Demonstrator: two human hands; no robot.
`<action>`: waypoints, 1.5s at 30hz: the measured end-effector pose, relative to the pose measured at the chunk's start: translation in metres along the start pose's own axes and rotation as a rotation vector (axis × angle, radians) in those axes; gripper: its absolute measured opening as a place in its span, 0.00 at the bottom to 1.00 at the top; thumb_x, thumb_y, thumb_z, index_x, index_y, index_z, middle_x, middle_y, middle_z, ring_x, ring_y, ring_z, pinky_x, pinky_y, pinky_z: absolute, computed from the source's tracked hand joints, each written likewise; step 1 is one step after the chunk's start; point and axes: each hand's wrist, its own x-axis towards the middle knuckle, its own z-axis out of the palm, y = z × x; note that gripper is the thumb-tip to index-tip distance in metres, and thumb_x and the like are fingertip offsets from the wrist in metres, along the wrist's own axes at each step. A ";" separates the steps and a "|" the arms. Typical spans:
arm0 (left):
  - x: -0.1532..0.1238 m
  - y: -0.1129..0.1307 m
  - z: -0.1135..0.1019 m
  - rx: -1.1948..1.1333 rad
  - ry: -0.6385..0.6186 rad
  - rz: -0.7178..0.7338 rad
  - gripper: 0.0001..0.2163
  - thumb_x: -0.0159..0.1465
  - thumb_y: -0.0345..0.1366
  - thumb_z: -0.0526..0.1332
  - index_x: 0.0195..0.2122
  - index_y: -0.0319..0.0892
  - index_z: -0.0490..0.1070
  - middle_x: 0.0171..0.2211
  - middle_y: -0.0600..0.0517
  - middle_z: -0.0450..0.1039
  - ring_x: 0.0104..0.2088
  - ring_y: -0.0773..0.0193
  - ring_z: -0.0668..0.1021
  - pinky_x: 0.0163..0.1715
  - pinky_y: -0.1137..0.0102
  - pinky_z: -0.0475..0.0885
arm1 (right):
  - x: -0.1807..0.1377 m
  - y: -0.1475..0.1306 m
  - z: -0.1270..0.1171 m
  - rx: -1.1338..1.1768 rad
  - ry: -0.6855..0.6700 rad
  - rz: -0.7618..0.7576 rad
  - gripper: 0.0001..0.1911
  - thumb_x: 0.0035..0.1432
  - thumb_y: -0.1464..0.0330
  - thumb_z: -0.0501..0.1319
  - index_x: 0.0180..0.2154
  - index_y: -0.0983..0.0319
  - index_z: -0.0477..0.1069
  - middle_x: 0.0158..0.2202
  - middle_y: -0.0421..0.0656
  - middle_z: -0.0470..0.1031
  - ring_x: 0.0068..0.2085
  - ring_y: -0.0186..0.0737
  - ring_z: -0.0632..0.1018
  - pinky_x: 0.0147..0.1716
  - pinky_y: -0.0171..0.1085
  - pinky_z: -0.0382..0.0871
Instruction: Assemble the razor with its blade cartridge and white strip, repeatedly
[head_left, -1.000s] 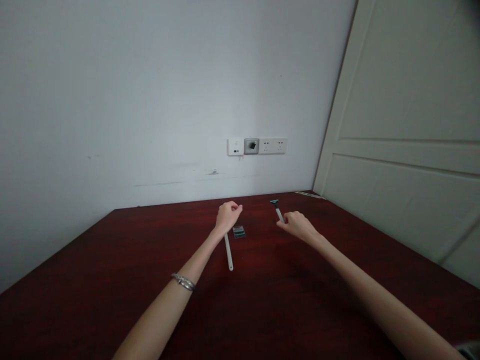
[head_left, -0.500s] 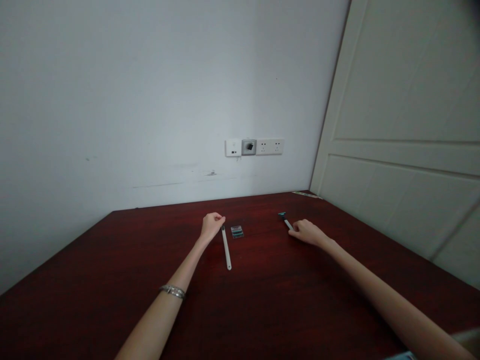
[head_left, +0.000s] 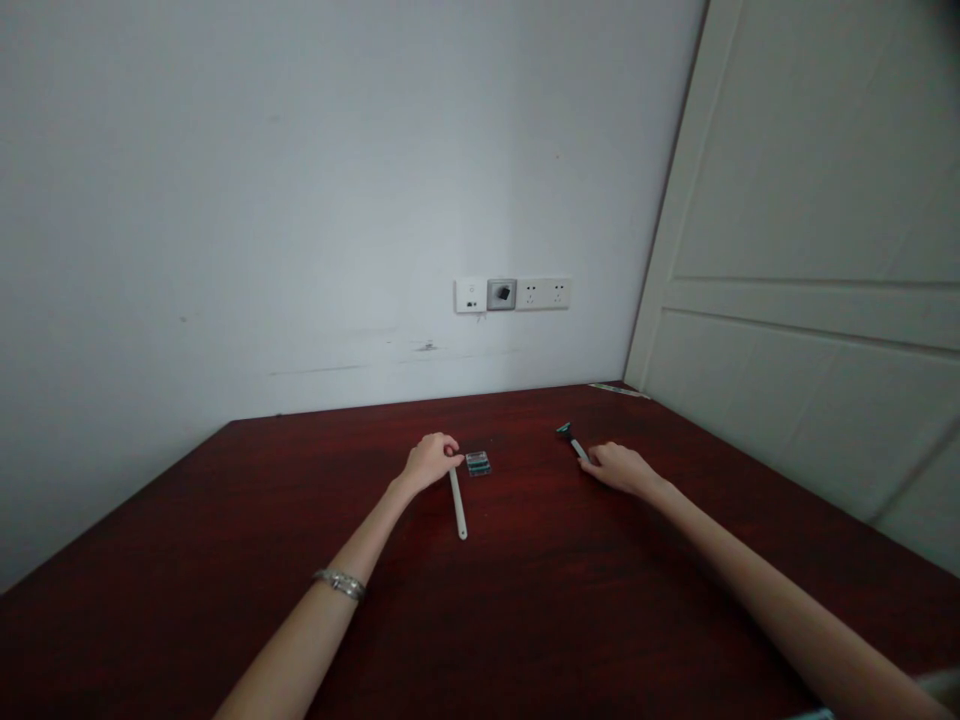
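My left hand [head_left: 430, 462] rests on the dark red table [head_left: 525, 600] with its fingers curled over the far end of a white handle [head_left: 457, 506], which lies flat and points toward me. Just right of those fingers sits a small teal blade cartridge pack [head_left: 478, 463]. My right hand [head_left: 619, 467] lies low on the table, closed on the white handle of a razor [head_left: 572, 441]. The razor's teal head points away to the upper left and sits on or just above the tabletop.
A white wall runs behind the table, with a row of sockets and a switch [head_left: 513, 294]. A pale panelled door [head_left: 810, 300] stands along the table's right side. A thin light strip [head_left: 619, 389] lies at the far right corner. A bracelet [head_left: 341, 583] is on my left wrist.
My right hand has moved right and down with the razor, from raised to low on the table. My left hand dropped from above onto the white handle's far end. The handle and cartridge pack stayed put.
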 end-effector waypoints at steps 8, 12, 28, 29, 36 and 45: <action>-0.014 0.004 -0.009 0.102 -0.035 -0.232 0.07 0.52 0.41 0.61 0.26 0.44 0.75 0.33 0.48 0.76 0.36 0.57 0.77 0.32 0.69 0.67 | -0.004 -0.011 -0.006 -0.025 0.043 0.040 0.29 0.59 0.51 0.44 0.31 0.65 0.73 0.35 0.55 0.75 0.38 0.52 0.77 0.33 0.41 0.65; -0.021 0.011 -0.010 0.108 -0.104 -0.304 0.10 0.51 0.44 0.62 0.24 0.42 0.74 0.32 0.45 0.76 0.37 0.52 0.77 0.33 0.67 0.68 | -0.008 -0.023 -0.016 -0.027 0.092 0.052 0.28 0.60 0.52 0.43 0.32 0.64 0.73 0.34 0.54 0.75 0.37 0.51 0.77 0.32 0.41 0.65; -0.019 0.019 0.007 0.151 -0.209 -0.371 0.13 0.49 0.39 0.61 0.34 0.41 0.73 0.39 0.40 0.75 0.41 0.49 0.77 0.32 0.67 0.70 | -0.047 -0.100 -0.032 -0.018 0.134 -0.153 0.27 0.62 0.55 0.42 0.30 0.64 0.72 0.33 0.52 0.76 0.36 0.47 0.77 0.33 0.37 0.64; -0.019 0.019 0.007 0.146 -0.210 -0.373 0.12 0.49 0.39 0.61 0.34 0.41 0.73 0.39 0.40 0.75 0.40 0.50 0.77 0.32 0.67 0.70 | -0.049 -0.104 -0.033 -0.017 0.137 -0.168 0.27 0.62 0.55 0.42 0.30 0.64 0.72 0.32 0.52 0.76 0.36 0.47 0.77 0.33 0.37 0.64; -0.016 0.017 0.009 0.119 -0.157 -0.352 0.12 0.48 0.38 0.63 0.33 0.38 0.73 0.36 0.37 0.75 0.38 0.50 0.78 0.30 0.69 0.69 | -0.063 -0.133 -0.035 -0.009 0.144 -0.253 0.28 0.62 0.54 0.41 0.32 0.64 0.73 0.32 0.52 0.76 0.35 0.48 0.77 0.32 0.38 0.64; -0.015 0.012 0.014 0.142 -0.153 -0.361 0.12 0.49 0.41 0.63 0.33 0.39 0.73 0.37 0.37 0.75 0.39 0.48 0.77 0.32 0.67 0.70 | -0.062 -0.180 -0.030 0.025 0.069 -0.381 0.23 0.60 0.55 0.47 0.37 0.64 0.71 0.35 0.52 0.76 0.37 0.48 0.77 0.34 0.39 0.67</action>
